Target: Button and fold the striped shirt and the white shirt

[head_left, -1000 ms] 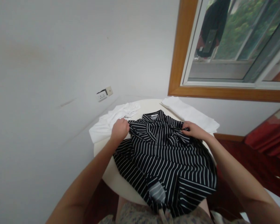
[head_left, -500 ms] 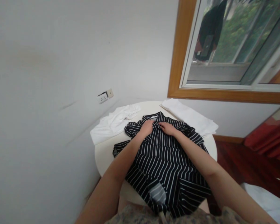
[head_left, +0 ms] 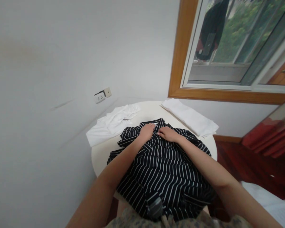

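Note:
A black shirt with white stripes lies spread on the round white table, its collar at the far side and its lower part hanging over the near edge. My left hand is closed on the shirt just left of the collar opening. Close beside it, my right hand pinches the fabric on the right of the opening. The exact grip of the fingertips is partly hidden. One sleeve is bunched on the left, under and beside my left forearm.
Crumpled white cloth lies on the table's left, against the wall with a socket. Folded white cloth rests at the back right, below the window frame. More white fabric shows at lower right, above the dark red floor.
Both hands and the shirt's collar have moved a little toward me over the table. The left sleeve has shifted and bunched. The view has turned slightly.

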Motion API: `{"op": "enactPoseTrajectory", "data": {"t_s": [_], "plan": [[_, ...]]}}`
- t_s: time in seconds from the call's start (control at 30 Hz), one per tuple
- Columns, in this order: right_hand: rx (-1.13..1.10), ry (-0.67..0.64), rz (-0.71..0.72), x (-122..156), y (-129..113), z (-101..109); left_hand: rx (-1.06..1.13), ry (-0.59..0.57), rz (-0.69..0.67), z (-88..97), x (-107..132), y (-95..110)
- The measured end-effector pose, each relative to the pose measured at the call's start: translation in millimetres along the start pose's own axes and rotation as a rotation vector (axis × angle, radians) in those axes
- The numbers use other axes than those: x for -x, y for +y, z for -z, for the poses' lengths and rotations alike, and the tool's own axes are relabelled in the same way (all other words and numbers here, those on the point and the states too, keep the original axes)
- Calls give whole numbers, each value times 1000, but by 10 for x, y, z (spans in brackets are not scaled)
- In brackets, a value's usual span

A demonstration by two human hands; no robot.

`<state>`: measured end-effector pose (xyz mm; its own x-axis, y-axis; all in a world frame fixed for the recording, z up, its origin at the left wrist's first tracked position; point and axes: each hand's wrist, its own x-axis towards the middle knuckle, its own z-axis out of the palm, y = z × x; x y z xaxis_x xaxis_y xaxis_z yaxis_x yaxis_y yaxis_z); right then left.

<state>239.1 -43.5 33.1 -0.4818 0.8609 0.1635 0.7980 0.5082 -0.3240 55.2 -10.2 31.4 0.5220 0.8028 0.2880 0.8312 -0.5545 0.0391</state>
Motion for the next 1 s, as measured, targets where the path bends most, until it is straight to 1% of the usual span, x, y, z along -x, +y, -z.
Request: {"op": "enactPoseTrajectory", "data": {"t_s": [0.07,0.13,0.2,0.3,0.37,0.43,0.5,0.57,0.63,0.7,0.9,1.0], "plan": [[28,60,-58,-159,-19,-16,115,77,-7,-98,7,-95],[60,89,-106,-267,-37,-87,285,115,24,-179,28,-202],[82,115,-133,-307,-46,-183,434,111,68,-224,46,-290],[53,211,-147,-287,-25,-307,565,73,85,-246,54,-351],[-26,281,-128,-267,11,-354,661,45,66,-253,44,-349],[-156,360,-96,-265,54,-379,793,28,36,-265,30,-333],[-305,449,-64,-281,90,-393,913,33,13,-279,19,-320],[-428,509,-42,-300,110,-403,978,48,24,-284,16,-319],[-511,523,-43,-311,113,-409,994,49,56,-270,20,-329],[-573,502,-72,-312,105,-411,995,41,68,-241,28,-343],[-685,444,-165,-297,83,-397,963,-23,60,-169,49,-369],[-721,436,-185,-296,72,-382,974,-56,18,-175,55,-376]]}}
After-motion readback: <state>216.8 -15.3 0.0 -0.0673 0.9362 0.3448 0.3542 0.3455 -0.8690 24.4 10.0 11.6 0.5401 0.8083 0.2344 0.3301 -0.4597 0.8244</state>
